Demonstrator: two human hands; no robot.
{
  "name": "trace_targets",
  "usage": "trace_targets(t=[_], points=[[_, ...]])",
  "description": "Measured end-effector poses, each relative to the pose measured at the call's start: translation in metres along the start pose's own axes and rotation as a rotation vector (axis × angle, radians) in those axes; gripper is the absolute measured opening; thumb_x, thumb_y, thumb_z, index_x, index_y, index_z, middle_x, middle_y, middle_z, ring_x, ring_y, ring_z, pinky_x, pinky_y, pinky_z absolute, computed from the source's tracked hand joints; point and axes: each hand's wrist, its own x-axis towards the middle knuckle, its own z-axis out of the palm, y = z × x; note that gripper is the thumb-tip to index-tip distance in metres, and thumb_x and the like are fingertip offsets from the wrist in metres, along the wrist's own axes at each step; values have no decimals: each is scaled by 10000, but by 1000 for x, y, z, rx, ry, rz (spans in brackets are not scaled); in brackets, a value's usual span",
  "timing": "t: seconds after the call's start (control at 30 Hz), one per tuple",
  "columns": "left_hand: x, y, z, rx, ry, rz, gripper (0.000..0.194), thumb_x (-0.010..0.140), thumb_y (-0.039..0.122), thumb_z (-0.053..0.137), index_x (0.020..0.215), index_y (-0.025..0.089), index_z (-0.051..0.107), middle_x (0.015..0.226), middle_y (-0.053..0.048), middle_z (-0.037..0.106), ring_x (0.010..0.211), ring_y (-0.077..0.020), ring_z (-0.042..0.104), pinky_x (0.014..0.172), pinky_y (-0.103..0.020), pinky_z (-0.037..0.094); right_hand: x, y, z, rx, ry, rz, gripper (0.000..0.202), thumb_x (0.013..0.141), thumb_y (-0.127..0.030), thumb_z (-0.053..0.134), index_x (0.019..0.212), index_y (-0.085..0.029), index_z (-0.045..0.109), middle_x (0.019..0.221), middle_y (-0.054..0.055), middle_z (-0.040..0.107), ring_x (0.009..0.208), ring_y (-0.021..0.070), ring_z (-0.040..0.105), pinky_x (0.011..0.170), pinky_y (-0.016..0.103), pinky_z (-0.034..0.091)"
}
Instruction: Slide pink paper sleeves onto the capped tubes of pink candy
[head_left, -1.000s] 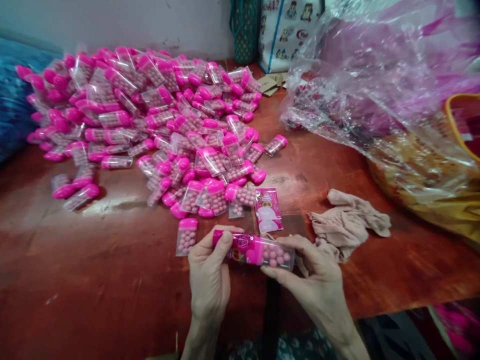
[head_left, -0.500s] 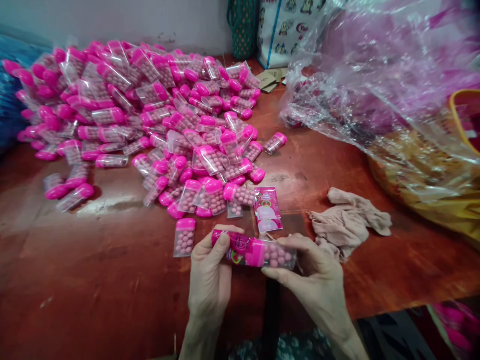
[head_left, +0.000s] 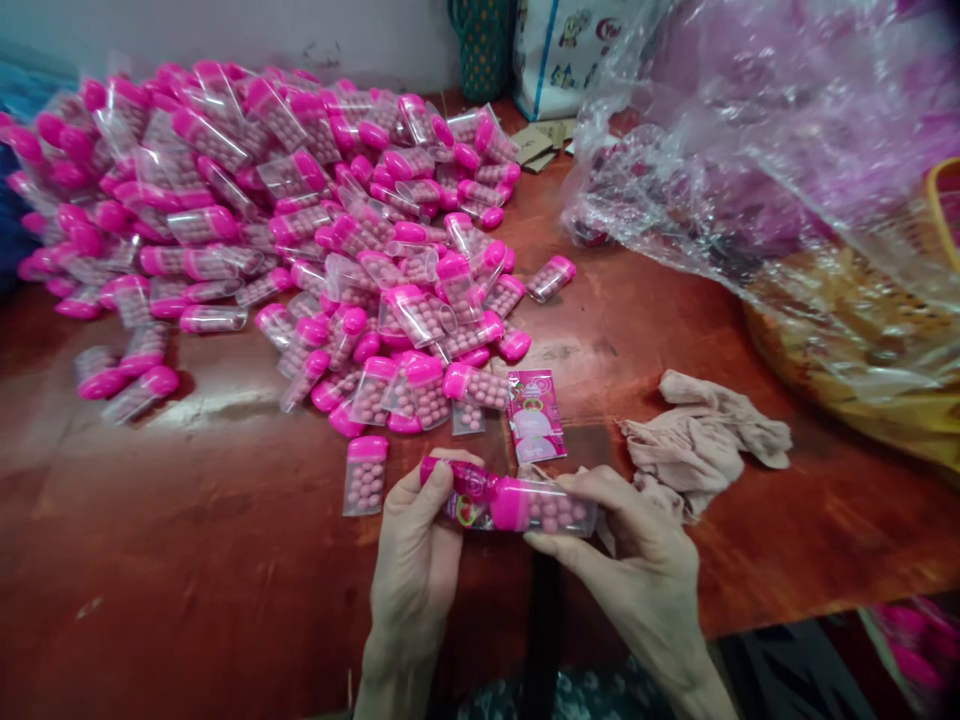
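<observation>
Between thumb and fingers, my left hand (head_left: 420, 530) pinches a printed pink wrapper sleeve (head_left: 474, 482). My right hand (head_left: 630, 540) grips the clear end of a candy box (head_left: 555, 508) full of pale pink balls. The box's pink cap points left and meets the sleeve's right end; how far it sits inside I cannot tell. Just beyond my hands lie flat printed sleeves (head_left: 535, 415). A single upright-lying candy box (head_left: 366, 477) rests on the table left of them.
A large heap of pink-capped candy boxes (head_left: 300, 200) covers the back left of the red-brown table (head_left: 225, 560). A crumpled beige cloth (head_left: 697, 440) lies right of my hands. Clear plastic (head_left: 720, 170) drapes over a yellow basket (head_left: 847, 340). Cardboard pieces (head_left: 536, 145) lie at the back.
The view has shifted slightly. The sleeve and the candy box stay joined end to end in my hands, with the cap turned a little and more of it showing.
</observation>
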Motion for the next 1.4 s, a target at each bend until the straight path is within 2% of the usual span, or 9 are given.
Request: trace_targets(t=[0.33, 0.57, 0.67, 0.87, 1.03, 1.17, 1.23, 1.33, 1.4], points=[[1, -1, 0, 78, -10, 24, 203, 608, 289, 773, 667, 102, 718, 681, -22, 673, 563, -77, 555, 524, -147, 467, 11, -1, -7, -103, -86, -193, 413, 666, -108, 766, 1022, -248, 610, 863, -10, 632, 768, 149, 577, 686, 260, 490], [-1, -2, 3, 36, 86, -11, 248, 499, 276, 832, 630, 104, 712, 605, -16, 674, 546, -87, 581, 542, -163, 496, 6, -1, -4, -19, -89, -14, 400, 682, -125, 759, 1023, -272, 608, 842, -32, 593, 747, 127, 558, 696, 249, 488], [-2, -1, 3, 45, 126, -8, 252, 483, 268, 838, 629, 107, 712, 586, -13, 671, 529, -85, 578, 530, -166, 497, 7, 0, -5, -11, -95, 1, 410, 692, -143, 755, 1037, -304, 604, 877, -40, 604, 779, 127, 565, 706, 238, 488], [-3, -3, 1, 78, 82, -13, 243, 483, 258, 837, 636, 112, 717, 579, -20, 681, 507, -96, 586, 508, -183, 495, 6, 2, -6, -10, -118, 48, 439, 675, -195, 773, 1044, -346, 590, 933, -53, 620, 828, 138, 593, 750, 251, 494], [-2, -5, 0, 48, 49, 5, 199, 486, 215, 838, 629, 143, 720, 557, 6, 677, 506, -93, 585, 541, -205, 511, 3, 2, 0, -12, -64, 128, 404, 687, -228, 763, 1034, -321, 579, 947, -33, 617, 826, 166, 629, 748, 294, 515], [-2, -3, 2, 24, 47, 15, 137, 557, 204, 806, 645, 145, 718, 550, 18, 664, 492, -74, 570, 507, -169, 489, 5, 2, -9, -188, 13, 52, 377, 704, -249, 747, 1039, -285, 577, 886, -17, 624, 757, 168, 622, 677, 292, 516], [-3, -2, 3, 1, 61, 30, 136, 554, 197, 808, 646, 150, 720, 555, 21, 669, 504, -72, 581, 522, -161, 495, 8, 5, -20, -367, 104, -29, 355, 725, -248, 727, 1048, -245, 578, 898, 14, 634, 797, 194, 607, 723, 332, 505], [-3, -2, 3, -14, 73, 23, 164, 535, 207, 819, 655, 152, 722, 582, 14, 687, 527, -81, 600, 548, -171, 510, 13, 9, -36, -677, 89, -108, 341, 756, -304, 688, 1060, -177, 600, 1002, 93, 616, 967, 285, 541, 863, 467, 431], [-3, -2, 2, -8, 81, 3, 187, 528, 219, 822, 666, 144, 720, 598, 5, 695, 538, -87, 607, 551, -176, 513, 14, 7, -41, -748, 35, -123, 420, 769, -383, 659, 1112, -151, 585, 1064, 130, 588, 1010, 320, 509, 874, 513, 409]])
